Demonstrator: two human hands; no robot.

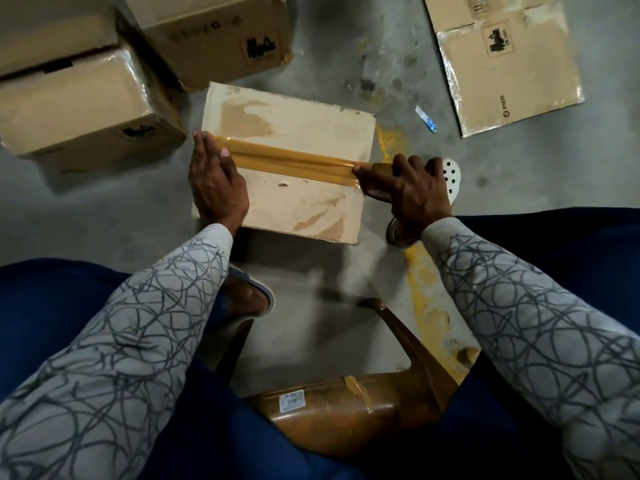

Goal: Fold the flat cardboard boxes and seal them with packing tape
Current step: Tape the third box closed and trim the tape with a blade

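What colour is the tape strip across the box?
Brown-tan, translucent tape strip; head view shows it best.

Dim, flat indoor light.
We see a soft shadow beside the left box (79,98), glare on the tape strip (294,161), and wide-angle bending at the edges.

Stained grey concrete floor (329,46) with a worn yellow line (421,284).

Head-worn view, steeply downward, close over floor (346,46), edges perhaps distorted
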